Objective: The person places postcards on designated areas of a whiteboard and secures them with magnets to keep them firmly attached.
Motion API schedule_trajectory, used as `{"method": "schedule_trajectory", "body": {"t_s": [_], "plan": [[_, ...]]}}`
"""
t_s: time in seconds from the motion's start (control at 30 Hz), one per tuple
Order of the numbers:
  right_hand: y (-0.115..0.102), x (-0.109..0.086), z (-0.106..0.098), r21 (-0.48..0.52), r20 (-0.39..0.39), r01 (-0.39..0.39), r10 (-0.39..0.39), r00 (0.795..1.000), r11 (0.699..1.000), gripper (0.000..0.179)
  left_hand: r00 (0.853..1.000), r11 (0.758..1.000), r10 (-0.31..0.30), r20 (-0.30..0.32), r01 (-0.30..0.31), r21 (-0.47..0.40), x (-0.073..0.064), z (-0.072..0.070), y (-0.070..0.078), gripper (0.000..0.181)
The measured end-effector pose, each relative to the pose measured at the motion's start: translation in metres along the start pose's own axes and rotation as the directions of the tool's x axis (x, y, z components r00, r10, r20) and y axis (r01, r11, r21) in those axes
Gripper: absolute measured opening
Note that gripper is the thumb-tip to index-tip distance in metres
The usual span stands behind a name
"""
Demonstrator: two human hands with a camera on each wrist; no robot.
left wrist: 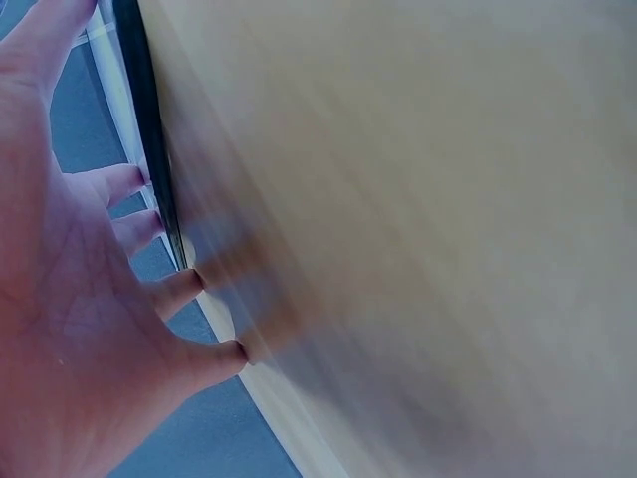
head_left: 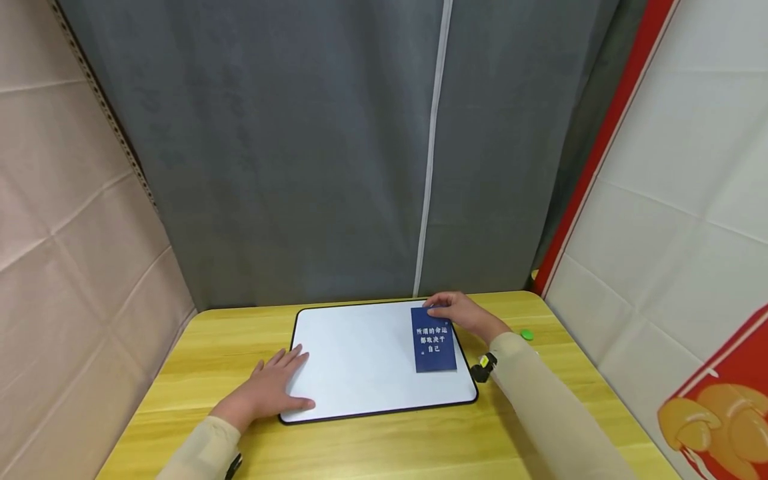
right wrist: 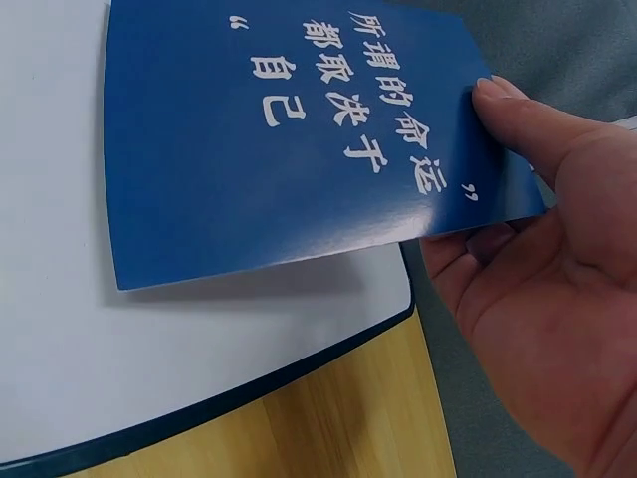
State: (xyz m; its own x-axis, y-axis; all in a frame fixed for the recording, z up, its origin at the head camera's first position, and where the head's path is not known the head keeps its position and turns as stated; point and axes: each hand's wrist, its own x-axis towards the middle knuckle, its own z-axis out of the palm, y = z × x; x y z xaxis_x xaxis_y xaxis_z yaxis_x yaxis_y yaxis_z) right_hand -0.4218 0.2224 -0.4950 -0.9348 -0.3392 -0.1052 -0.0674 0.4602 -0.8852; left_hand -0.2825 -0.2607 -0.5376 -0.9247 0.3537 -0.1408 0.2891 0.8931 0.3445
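A white board with a black rim [head_left: 360, 360] lies on the wooden table. Over its right part is a dark blue card [head_left: 433, 350] printed with white Chinese characters. My right hand [head_left: 465, 313] pinches the card at its far right corner, thumb on top and fingers underneath; in the right wrist view the card [right wrist: 249, 189] tilts, its near edge over the white surface. My left hand [head_left: 273, 387] is spread at the board's left edge, with thumb and fingertips on the rim. In the left wrist view the left hand's fingers [left wrist: 179, 289] reach down beside the black rim.
A small green round piece [head_left: 527, 335] lies on the table [head_left: 198, 373] right of the board. A grey curtain [head_left: 312, 153] hangs behind the table, and pale cloth walls [head_left: 78, 220] stand at both sides. A black device [head_left: 483, 368] is strapped to the right wrist.
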Motion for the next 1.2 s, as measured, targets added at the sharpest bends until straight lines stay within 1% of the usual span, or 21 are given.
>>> {"method": "schedule_trajectory", "body": {"t_s": [0.17,0.43,0.7,0.87,0.97,1.2], "plan": [[0.001,0.0,0.001,-0.007,-0.004,-0.009,0.009,1.0,1.0,0.019,1.0,1.0,-0.002,0.003,0.002,0.003,0.0,0.002,-0.001,0.115],[0.002,0.0,0.006,-0.013,-0.025,0.025,-0.026,0.999,1.0,0.021,1.0,1.0,-0.001,0.005,0.001,0.006,0.0,0.003,-0.002,0.116],[0.009,0.003,0.013,-0.053,-0.079,0.024,-0.028,0.996,0.998,0.021,1.0,1.0,0.004,0.003,-0.004,0.001,-0.003,0.0,0.003,0.116],[0.015,0.006,0.017,-0.057,-0.109,0.026,-0.033,0.993,0.998,0.022,1.0,1.0,0.005,0.001,-0.005,-0.002,-0.003,-0.001,0.004,0.116],[0.017,0.007,0.02,-0.066,-0.119,0.033,-0.041,0.992,0.997,0.024,1.0,1.0,0.006,0.0,-0.006,0.004,-0.003,0.0,0.004,0.116],[0.02,0.009,0.024,-0.096,-0.133,0.017,-0.029,0.991,0.995,0.025,1.0,1.0,0.005,-0.001,-0.005,0.0,-0.002,0.0,0.003,0.116]]}}
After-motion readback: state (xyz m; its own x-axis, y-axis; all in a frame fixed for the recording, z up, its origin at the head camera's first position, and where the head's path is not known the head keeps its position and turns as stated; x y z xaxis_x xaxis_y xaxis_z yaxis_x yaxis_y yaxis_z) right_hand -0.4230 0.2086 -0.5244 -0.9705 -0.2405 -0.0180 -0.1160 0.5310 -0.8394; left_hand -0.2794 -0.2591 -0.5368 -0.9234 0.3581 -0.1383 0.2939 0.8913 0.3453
